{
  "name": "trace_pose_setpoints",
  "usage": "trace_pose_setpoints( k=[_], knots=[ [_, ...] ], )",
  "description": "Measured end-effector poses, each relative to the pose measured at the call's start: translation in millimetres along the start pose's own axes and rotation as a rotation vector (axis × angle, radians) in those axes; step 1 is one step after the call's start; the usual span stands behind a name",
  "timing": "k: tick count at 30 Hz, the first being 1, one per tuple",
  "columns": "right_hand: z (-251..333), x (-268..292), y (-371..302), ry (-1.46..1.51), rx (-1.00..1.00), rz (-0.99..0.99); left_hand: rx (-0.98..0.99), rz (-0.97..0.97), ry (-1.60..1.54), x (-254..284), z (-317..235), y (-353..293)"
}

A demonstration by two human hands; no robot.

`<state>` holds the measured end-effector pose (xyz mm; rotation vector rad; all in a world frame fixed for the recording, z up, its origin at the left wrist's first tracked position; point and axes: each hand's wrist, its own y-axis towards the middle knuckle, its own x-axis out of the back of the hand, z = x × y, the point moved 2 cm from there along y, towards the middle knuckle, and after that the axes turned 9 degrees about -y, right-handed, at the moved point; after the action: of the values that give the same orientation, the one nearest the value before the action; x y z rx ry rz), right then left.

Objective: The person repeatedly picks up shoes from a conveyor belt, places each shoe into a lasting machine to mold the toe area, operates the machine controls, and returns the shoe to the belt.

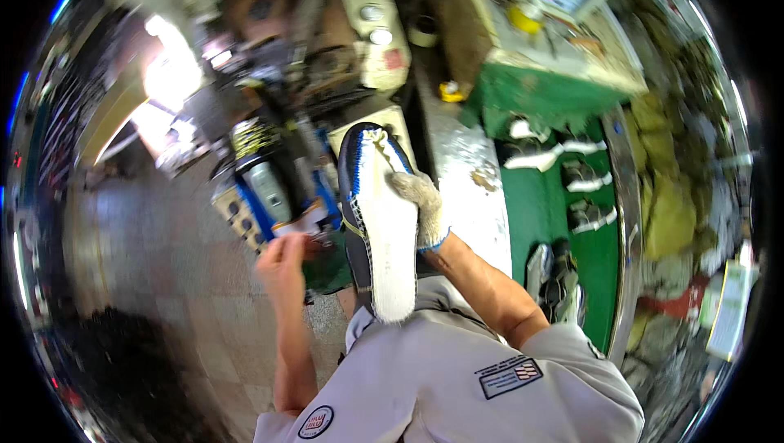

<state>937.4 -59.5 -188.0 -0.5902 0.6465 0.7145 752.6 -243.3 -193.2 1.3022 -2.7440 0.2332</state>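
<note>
A dark shoe upper on a last point(377, 222), its white insole side facing up, is held in front of my chest with the toe pointing away. My right hand point(423, 208), in a grey knit glove, grips its right side near the middle. My left hand point(283, 262) is bare, raised to the left of the shoe, with fingers pinched on a small thing that is too blurred to name. The shoe's edge is black with blue stitching.
A machine with blue and grey parts point(263, 190) stands beyond my left hand. A green conveyor point(539, 214) on the right carries several dark shoes point(590, 175). A cluttered bench with a yellow object point(523, 18) lies at the back right. Tiled floor point(147, 247) spreads to the left.
</note>
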Motion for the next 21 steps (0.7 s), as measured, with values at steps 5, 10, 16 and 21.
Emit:
trace_pose_setpoints(
  k=[5,10,16,21],
  knots=[
    [51,148,-51,-0.227,0.122,-0.353,-0.434,-0.348,0.136,-31,-27,45],
    [98,358,-122,-0.627,-0.055,-0.647,-0.157,-0.263,0.514,-57,-4,95],
    [169,467,-156,-1.429,-0.893,-0.898,-0.158,-0.194,0.374,-49,8,110],
    [117,570,-61,-0.976,-0.386,-1.195,-0.201,-0.197,0.334,-43,17,122]
  ],
)
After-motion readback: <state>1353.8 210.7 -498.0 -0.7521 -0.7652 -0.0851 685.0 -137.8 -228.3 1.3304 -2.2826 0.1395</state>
